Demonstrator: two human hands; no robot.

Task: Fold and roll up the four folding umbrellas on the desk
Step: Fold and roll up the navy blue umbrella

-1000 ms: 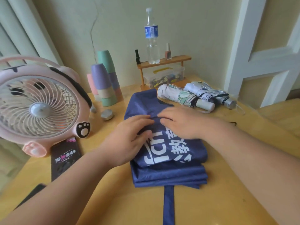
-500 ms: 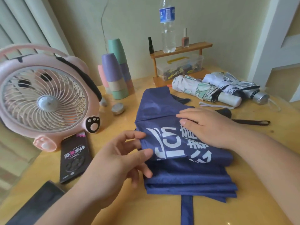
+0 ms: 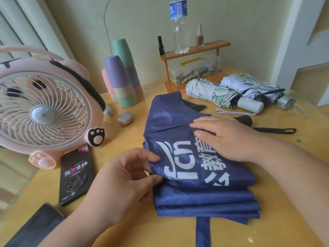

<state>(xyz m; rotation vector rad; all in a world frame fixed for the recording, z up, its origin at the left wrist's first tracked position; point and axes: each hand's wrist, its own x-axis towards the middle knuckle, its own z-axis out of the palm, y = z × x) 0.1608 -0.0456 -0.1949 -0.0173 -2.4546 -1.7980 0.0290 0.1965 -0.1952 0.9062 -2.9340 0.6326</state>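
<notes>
A navy blue umbrella point(image 3: 179, 125) with white lettering lies flattened in layered folds in the middle of the wooden desk point(image 3: 135, 232); its strap point(image 3: 203, 232) hangs toward me. My left hand point(image 3: 122, 182) pinches the left edge of the top fold between thumb and fingers. My right hand point(image 3: 226, 138) lies flat on the cloth and presses it down. Behind it lie a rolled floral umbrella point(image 3: 219, 95) with a white handle and a rolled silver-white umbrella point(image 3: 256, 88). A black umbrella's handle point(image 3: 245, 120) and loop show past my right hand; the rest of it is hidden.
A pink cat-shaped fan point(image 3: 44, 107) stands at the left. Below it lie a black phone-like device point(image 3: 76, 175) and a dark phone point(image 3: 33, 227). Stacked cups point(image 3: 122, 81), a small round tin point(image 3: 125, 118), and a wooden rack point(image 3: 194, 50) with a water bottle point(image 3: 179, 25) stand at the back.
My left hand slid from the middle of the cloth to its left edge and now pinches the top fold. My right hand stayed pressing. The camera view shifted left and down.
</notes>
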